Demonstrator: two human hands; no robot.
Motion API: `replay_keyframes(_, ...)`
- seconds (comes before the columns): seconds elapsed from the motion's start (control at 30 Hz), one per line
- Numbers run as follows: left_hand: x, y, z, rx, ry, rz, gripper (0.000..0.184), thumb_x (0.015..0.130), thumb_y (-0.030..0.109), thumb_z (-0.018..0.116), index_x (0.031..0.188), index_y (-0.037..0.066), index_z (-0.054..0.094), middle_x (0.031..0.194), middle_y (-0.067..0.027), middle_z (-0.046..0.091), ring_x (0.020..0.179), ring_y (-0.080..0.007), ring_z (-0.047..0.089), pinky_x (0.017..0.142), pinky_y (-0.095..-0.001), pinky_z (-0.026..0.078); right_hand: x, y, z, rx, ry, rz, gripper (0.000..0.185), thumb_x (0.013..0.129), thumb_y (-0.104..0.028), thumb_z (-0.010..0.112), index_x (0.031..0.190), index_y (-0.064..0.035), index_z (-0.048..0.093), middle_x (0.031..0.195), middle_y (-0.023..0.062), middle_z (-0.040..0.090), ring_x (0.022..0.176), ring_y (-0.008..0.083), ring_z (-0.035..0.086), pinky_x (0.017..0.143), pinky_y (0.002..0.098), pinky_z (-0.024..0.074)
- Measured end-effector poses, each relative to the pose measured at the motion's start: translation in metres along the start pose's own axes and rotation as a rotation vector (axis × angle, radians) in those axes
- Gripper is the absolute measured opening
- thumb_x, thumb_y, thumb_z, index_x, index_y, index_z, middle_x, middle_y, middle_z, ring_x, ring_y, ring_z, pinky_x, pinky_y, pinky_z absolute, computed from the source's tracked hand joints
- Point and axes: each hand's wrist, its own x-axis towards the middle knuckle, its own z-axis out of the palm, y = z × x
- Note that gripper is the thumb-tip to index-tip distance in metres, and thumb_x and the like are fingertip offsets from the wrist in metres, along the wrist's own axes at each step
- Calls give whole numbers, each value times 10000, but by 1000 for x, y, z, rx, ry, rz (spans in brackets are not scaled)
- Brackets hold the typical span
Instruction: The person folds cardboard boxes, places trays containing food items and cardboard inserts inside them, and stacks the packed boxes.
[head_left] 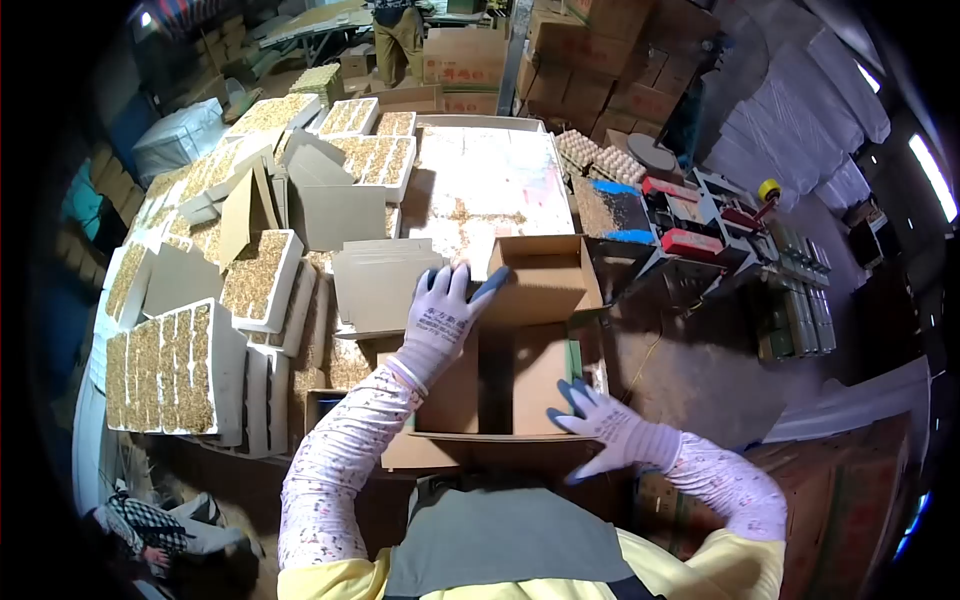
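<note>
An open cardboard box (540, 385) stands in front of my body, its brown flaps raised at the far side and a dark gap down the middle. My left hand (440, 315), in a white glove with grey-blue fingertips, spreads its fingers above the box's far left part, close to a stack of grey cardboard sheets (375, 285). Whether it touches the sheets I cannot tell. At the near right corner of the box is my right hand (610, 430), gloved alike, with fingers apart over the edge and thumb lower down outside.
White foam trays (165, 370) with brown filling are stacked to the left, with cardboard dividers (340, 215) among them. Egg trays (600, 157) lie beyond the white tabletop (490, 180). A red-sided machine (690, 240) stands right. People are at the back and lower left.
</note>
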Motion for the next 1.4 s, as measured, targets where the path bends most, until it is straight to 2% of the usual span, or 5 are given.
replay_keyframes(0.3,-99,90,-60,-278,-451,9,1022,676,516,793,1465,35,357,1443,-320,341,1343,-489,342,1053,-701,245,38,27,52,1895,855,459,515,951,-125,627,1413,-7,432,1302,105,552,1172,164,553,1025,307,461)
replay_keyframes(0.47,-179,100,2,-1658,-69,-1050,834,791,331,779,1437,-8,373,1319,-260,514,1192,-401,527,1007,-422,444,50,-56,31,884,864,200,334,831,-254,758,1089,-59,674,945,176,702,844,322,684,773,375,537)
replay_keyframes(0.57,-194,112,13,-1630,-1187,-558,533,850,301,724,1285,39,564,1258,-207,564,1136,-363,566,971,-415,477,73,-38,-17,-1,271,-149,263,752,-349,741,876,-134,654,716,116,634,694,312,636,695,390,509)
replay_keyframes(1.1,-327,-153,-67,-704,1623,-1632,548,858,217,772,1313,37,526,1259,-148,503,1069,-262,549,962,-440,462,113,27,89,895,714,441,647,936,-125,602,1496,13,308,1455,147,443,1321,234,436,1113,348,329)
replay_keyframes(1.4,-348,-140,-81,-1341,1181,-1620,421,890,341,711,1270,192,609,1167,-78,645,1108,-268,584,887,-538,501,113,32,88,966,757,442,611,940,-135,619,1470,17,357,1409,132,482,1285,224,466,1086,334,356)
